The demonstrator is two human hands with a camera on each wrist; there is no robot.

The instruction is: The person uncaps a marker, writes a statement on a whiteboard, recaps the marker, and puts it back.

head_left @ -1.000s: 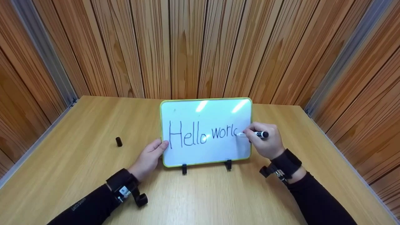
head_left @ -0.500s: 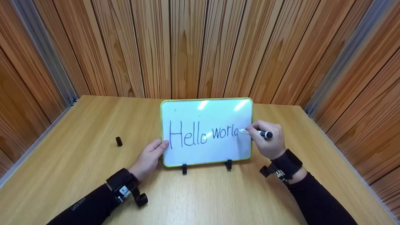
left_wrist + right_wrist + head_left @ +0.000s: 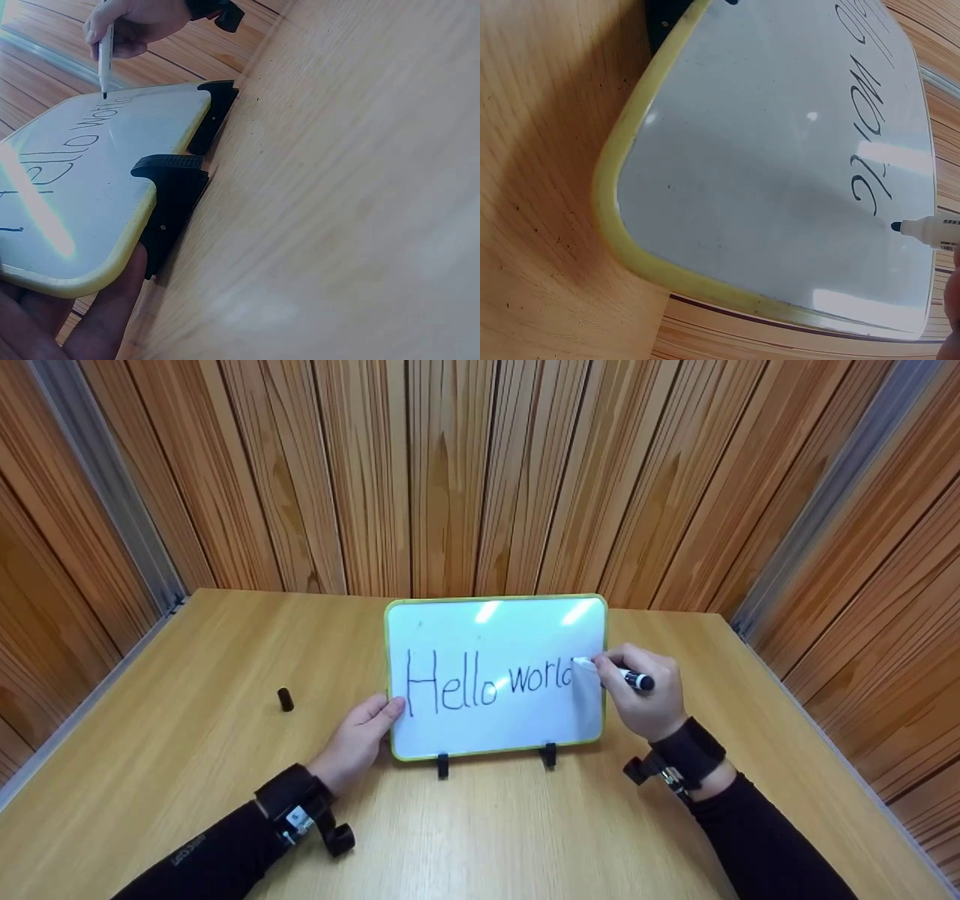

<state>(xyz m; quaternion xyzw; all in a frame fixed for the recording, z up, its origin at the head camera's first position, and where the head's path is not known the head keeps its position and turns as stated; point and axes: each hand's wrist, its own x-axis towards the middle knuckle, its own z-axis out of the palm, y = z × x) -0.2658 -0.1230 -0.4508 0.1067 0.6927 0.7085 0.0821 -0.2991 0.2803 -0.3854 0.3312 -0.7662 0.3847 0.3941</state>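
A whiteboard point(image 3: 487, 731) with a yellow-green frame leans upright on a black stand point(image 3: 442, 766). Its black handwriting point(image 3: 450, 682) reads "Hello worl", followed by a c-shaped curve. At the board's left edge, my left hand point(image 3: 360, 735) grips the frame, thumb on the front face and fingers partly hidden behind. My right hand point(image 3: 643, 697) pinches an uncapped white marker point(image 3: 586, 666) with a black end. In the right wrist view, the marker's dark tip point(image 3: 897, 226) is right at the board surface, beside the upper part of the curve.
A black marker cap point(image 3: 285, 700) stands on the wooden table point(image 3: 480, 832), left of the board. Wood-panelled walls point(image 3: 450, 480) rise behind the table and at both sides. Each wrist wears a black strap with a camera mount point(image 3: 341, 840).
My right hand has shifted slightly right, and the marker tip has risen from the curve to just above and right of it. The left hand and board stay almost still.
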